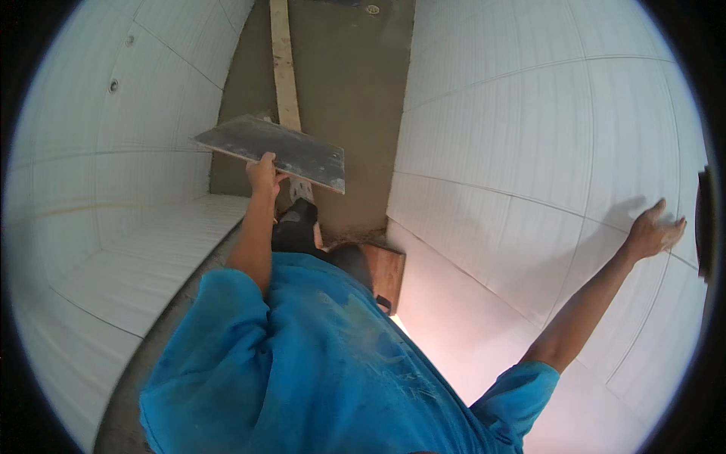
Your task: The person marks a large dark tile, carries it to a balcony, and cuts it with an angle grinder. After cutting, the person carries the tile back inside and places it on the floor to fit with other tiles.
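Observation:
My left hand [263, 175] grips the near edge of a dark grey rectangular slab [302, 151], which is smudged with pale dust and held roughly flat above a pale wooden plank [284, 64]. My right hand [652, 231] reaches out to the white tiled wall [544, 136] on the right. Its fingers are apart with nothing in them, at or against the tile surface, close to a dark edge [703, 219] at the rim of the view. One shoe [301, 212] shows below the slab, on the plank.
Wet-looking grey floor [348, 91] runs between tiled walls, with a small round fitting [373, 10] at the far end. The left wall [136, 113] has small fittings and a tiled ledge [174, 234] low down. A reddish-brown wooden board [387, 268] lies beside my legs.

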A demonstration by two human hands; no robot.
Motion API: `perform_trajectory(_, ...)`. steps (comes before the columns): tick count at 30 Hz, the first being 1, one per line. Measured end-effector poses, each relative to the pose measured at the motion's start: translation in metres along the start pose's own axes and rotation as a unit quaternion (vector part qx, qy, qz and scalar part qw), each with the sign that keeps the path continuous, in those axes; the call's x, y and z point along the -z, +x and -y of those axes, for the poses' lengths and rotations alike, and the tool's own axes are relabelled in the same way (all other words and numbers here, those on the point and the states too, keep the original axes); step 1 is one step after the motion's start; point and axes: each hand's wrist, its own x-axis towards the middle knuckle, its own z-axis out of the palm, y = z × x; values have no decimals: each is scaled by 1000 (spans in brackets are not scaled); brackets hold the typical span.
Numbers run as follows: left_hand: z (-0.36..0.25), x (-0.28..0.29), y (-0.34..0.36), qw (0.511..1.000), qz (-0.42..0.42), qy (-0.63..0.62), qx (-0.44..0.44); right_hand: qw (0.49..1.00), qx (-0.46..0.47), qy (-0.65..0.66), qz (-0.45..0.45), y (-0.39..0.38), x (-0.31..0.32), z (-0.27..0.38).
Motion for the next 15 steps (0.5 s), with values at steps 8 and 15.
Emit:
perform_trajectory(8, -43, 33, -33, 997, -64, -33, -22, 951, 102, -284, -69, -27, 17, -88)
perform_trajectory(15, -50, 58, -56, 990, -43, -131, -8, 938, 70, -336, -50, -50, 59, -158)
